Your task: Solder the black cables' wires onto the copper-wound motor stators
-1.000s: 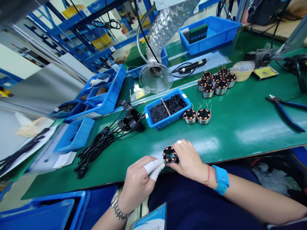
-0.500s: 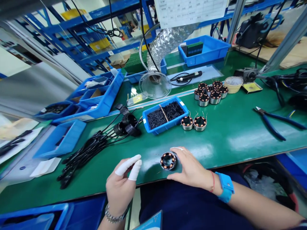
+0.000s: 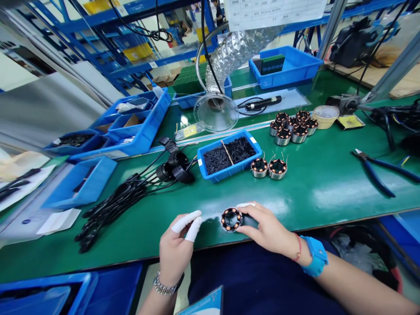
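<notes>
A ring-shaped motor stator [image 3: 232, 219] with copper windings stands on the green bench near its front edge. My right hand [image 3: 262, 223] has thumb and fingers closed around the stator's right side, a white cover on one fingertip. To the left, apart from the stator, is my left hand [image 3: 180, 238], with white covers on thumb and forefinger. Those two fingertips are drawn together in a pinch; anything between them is too small to make out. Two more stators, a left one [image 3: 259, 167] and a right one [image 3: 277, 168], stand behind, thin wires sticking up.
Behind the hands, a blue tray [image 3: 215, 176] holds short black tubes. Black cables [image 3: 121, 201] with round fittings lie left. Several stators [image 3: 292, 127] are grouped at back right, near a tub [image 3: 325, 117]. Blue-handled cutters [image 3: 377, 173] lie right. A clear suction hood [image 3: 216, 113] stands behind.
My right hand has closed from a spread shape onto the stator. My left hand has moved right, closer to it, still pinched. The whole view has shifted slightly.
</notes>
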Tool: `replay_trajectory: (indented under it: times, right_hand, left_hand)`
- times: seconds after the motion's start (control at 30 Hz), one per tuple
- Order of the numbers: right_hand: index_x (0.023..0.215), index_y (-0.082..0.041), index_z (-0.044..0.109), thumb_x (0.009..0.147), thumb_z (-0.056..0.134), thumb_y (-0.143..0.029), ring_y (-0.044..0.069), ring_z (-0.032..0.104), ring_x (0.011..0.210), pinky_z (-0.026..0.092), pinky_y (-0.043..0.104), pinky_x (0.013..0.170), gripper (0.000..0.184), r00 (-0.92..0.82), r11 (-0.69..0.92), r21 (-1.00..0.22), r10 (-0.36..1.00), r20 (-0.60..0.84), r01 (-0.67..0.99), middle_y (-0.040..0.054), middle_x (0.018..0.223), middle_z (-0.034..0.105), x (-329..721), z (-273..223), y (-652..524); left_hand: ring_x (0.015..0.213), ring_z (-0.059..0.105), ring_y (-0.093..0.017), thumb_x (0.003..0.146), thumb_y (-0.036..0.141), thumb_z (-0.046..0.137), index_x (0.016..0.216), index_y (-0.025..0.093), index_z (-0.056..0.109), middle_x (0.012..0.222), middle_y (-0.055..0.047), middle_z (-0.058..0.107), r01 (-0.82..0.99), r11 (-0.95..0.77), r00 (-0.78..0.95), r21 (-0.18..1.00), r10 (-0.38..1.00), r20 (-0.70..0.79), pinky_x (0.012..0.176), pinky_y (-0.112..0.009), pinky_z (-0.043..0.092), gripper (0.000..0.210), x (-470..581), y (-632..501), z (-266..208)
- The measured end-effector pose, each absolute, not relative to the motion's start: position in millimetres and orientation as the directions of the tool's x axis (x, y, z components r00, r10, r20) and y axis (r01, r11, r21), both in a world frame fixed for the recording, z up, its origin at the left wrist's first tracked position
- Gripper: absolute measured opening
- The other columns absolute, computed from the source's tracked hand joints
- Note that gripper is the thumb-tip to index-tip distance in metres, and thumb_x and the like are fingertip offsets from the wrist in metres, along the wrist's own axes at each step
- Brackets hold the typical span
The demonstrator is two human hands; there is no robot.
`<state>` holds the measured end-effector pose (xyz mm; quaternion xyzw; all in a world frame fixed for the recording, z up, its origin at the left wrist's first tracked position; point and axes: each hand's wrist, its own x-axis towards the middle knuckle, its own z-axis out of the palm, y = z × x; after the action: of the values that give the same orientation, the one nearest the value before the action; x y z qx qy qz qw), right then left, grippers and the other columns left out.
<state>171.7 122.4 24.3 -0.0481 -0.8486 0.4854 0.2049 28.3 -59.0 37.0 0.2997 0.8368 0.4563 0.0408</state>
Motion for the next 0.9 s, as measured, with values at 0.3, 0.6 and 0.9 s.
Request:
replay_trajectory:
  times: [0.3,0.6,0.9]
  right_hand:
    - [0.112,-0.018,0.046,0.072,0.063,-0.035,0.020,0.049,0.103,0.040,0.036,0.090,0.046,-0.920,0.562,-0.823,0.273,0.281,-0.085,0.0090,0.109,0.055,173,23,122]
    - [0.102,-0.018,0.049,0.065,0.068,-0.037,0.021,0.051,0.090,0.039,0.036,0.082,0.046,-0.935,0.665,-0.746,0.274,0.223,0.017,0.0065,0.097,0.058,163,27,114]
    - [0.108,-0.019,0.047,0.065,0.069,-0.032,0.020,0.052,0.096,0.042,0.034,0.085,0.050,-0.840,0.583,-0.813,0.443,0.313,0.005,0.0072,0.104,0.055,205,65,149]
  left_hand:
    - [0.074,0.058,-0.014,0.076,0.030,0.056,0.090,0.017,0.063,0.086,-0.004,0.060,0.449,0.413,-0.791,0.793,0.597,0.137,0.068,-0.026,0.049,0.020,30,-53,30]
    - [0.081,0.059,-0.018,0.077,0.036,0.054,0.092,0.018,0.063,0.091,-0.006,0.063,0.547,0.455,-0.737,0.702,0.660,0.146,0.075,-0.031,0.048,0.025,25,-50,10]
    - [0.080,0.061,-0.019,0.074,0.043,0.055,0.089,0.020,0.064,0.090,-0.004,0.065,0.597,0.463,-0.724,0.655,0.663,0.191,0.072,-0.031,0.049,0.029,24,-52,10]
